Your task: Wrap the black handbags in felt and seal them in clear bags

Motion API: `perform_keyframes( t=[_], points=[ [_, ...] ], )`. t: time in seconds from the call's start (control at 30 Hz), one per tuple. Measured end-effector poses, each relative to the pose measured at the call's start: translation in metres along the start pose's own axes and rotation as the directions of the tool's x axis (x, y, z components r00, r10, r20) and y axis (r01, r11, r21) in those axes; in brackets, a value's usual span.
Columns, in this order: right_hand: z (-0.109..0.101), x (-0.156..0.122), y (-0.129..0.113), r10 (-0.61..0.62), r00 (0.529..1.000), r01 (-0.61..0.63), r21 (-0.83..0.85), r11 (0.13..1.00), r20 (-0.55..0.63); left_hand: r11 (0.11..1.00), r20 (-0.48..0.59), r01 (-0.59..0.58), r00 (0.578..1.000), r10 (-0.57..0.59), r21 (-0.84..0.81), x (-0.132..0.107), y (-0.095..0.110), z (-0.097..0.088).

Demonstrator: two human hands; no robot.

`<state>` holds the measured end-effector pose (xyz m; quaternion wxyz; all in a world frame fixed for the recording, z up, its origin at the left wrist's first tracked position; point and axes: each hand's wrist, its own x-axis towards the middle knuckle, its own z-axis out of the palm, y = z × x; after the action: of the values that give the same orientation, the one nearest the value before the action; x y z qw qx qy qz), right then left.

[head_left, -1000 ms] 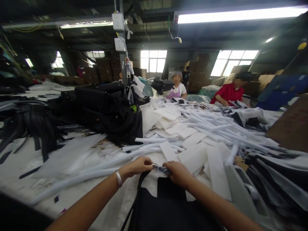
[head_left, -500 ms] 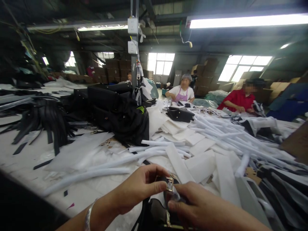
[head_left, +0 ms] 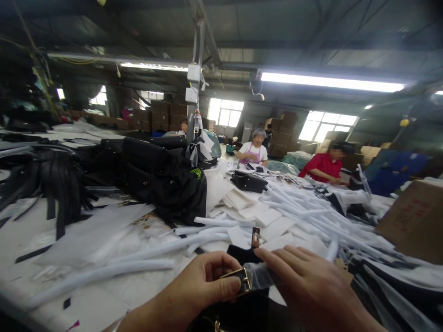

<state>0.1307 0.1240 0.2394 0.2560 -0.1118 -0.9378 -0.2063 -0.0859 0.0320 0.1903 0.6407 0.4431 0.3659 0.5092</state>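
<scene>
My left hand (head_left: pixel 199 288) pinches a gold rectangular buckle (head_left: pixel 238 279) on a black bag (head_left: pixel 242 309) low in the head view. My right hand (head_left: pixel 308 288) lies just to the right, its fingers closed on the clear plastic wrap (head_left: pixel 261 274) around the strap beside the buckle. The two hands nearly touch. A small gold clasp (head_left: pixel 255 236) sticks up just behind them. Most of the bag is hidden under my hands and the frame's lower edge.
White foam tubes (head_left: pixel 304 216) and flat white sheets (head_left: pixel 242 200) cover the table. Black bags (head_left: pixel 162 175) and straps (head_left: pixel 51 184) pile up at the left. A cardboard box (head_left: pixel 415 221) stands at the right. Two people (head_left: pixel 254 150) sit at the far side.
The camera has tilted upward and my hands have shifted right and lower in view. The buckle now lies flatter between them, with my right fingers stretched over the wrapped strap.
</scene>
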Motion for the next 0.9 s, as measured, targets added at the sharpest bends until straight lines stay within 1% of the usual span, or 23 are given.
perform_keyframes(
  t=[0.03,0.1,0.17,0.23,0.33,0.43,0.53,0.6,0.73,0.83,0.9],
  points=[
    [0.000,0.001,-0.005,-0.020,1.000,0.020,0.027,0.999,0.019,1.000,0.002,-0.007,1.000,0.007,-0.005,-0.002,-0.002,0.001],
    [-0.001,0.004,-0.013,-0.098,0.994,0.097,0.038,0.995,0.039,1.000,0.021,-0.018,1.000,0.019,-0.023,-0.006,-0.003,0.003],
    [-0.005,0.007,-0.015,-0.166,0.986,0.167,-0.001,0.986,0.032,0.999,0.047,-0.022,0.999,0.024,-0.033,-0.010,-0.004,0.005],
    [-0.009,0.007,-0.013,-0.200,0.980,0.200,-0.059,0.978,0.017,0.999,0.051,-0.026,0.998,0.029,-0.045,-0.012,-0.005,0.006],
    [-0.016,0.005,-0.009,-0.222,0.975,0.220,-0.109,0.969,-0.010,0.997,0.044,-0.013,0.999,0.016,-0.080,-0.015,-0.008,0.005],
    [-0.022,0.004,-0.007,-0.243,0.969,0.235,-0.143,0.961,-0.039,0.988,0.074,0.025,0.997,-0.013,-0.155,-0.019,-0.010,0.004],
    [-0.024,0.002,-0.003,-0.235,0.971,0.221,-0.191,0.956,-0.051,0.977,0.069,0.012,0.998,0.003,-0.213,-0.022,-0.010,0.002],
    [-0.025,-0.001,0.001,-0.215,0.976,0.201,-0.204,0.958,-0.046,0.976,0.062,0.003,0.998,0.011,-0.216,-0.023,-0.011,0.001],
    [-0.023,-0.004,0.004,-0.173,0.984,0.163,-0.162,0.973,-0.050,0.976,0.066,0.026,0.998,-0.012,-0.215,-0.023,-0.011,0.001],
    [-0.023,-0.002,-0.001,-0.184,0.981,0.175,-0.133,0.976,-0.055,0.975,0.087,0.067,0.995,-0.050,-0.212,-0.021,-0.010,0.003],
    [-0.024,0.002,-0.007,-0.202,0.978,0.194,-0.121,0.974,-0.057,0.973,0.076,0.082,0.995,-0.067,-0.216,-0.020,-0.010,0.004]
  ],
)
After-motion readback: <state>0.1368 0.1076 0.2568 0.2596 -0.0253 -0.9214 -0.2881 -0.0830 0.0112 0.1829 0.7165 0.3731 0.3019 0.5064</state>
